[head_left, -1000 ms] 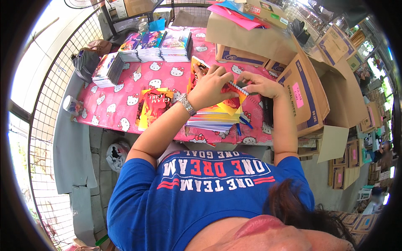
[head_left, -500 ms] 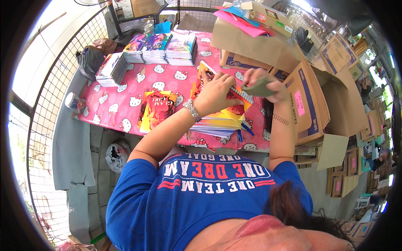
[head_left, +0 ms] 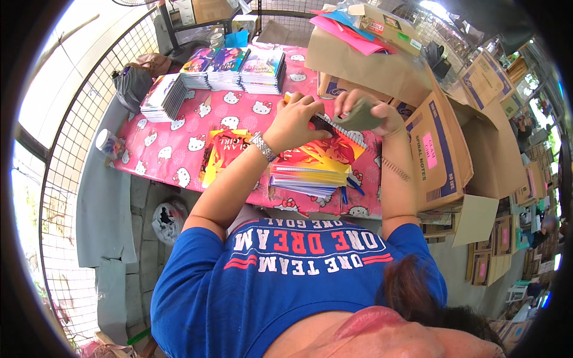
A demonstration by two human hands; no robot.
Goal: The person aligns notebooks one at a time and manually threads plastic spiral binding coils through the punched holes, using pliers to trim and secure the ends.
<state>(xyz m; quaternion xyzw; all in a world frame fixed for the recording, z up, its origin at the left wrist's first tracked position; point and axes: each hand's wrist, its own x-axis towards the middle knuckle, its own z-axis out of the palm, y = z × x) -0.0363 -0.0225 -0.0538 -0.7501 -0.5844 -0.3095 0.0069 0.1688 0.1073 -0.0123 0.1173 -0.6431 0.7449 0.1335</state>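
A pink printed cloth covers the table (head_left: 191, 160). At its right edge stands an open cardboard box (head_left: 440, 152), flaps spread. Along the far left side, stacks (head_left: 262, 74) of notebooks sit close together, well apart from the hands. Nearest the person is the main pile (head_left: 310, 174), its yellow and white edges facing the body; just left of it lies a smaller pile (head_left: 224, 156) with red and yellow covers.

On top of the main pile lies the notebook (head_left: 341, 147), red and yellow, set at a slant with its bound edge toward the right hand (head_left: 388, 119). The left hand (head_left: 298, 126) holds the notebook, fingers bent over it near that edge; how far they reach beneath is hidden. The right hand is closed around a dark green thing (head_left: 361, 117), blurred, just above the bound edge; I cannot tell what it is. A thin coil (head_left: 395, 169) shows against the right forearm. Beside the main pile lies a blue pen (head_left: 356, 186).
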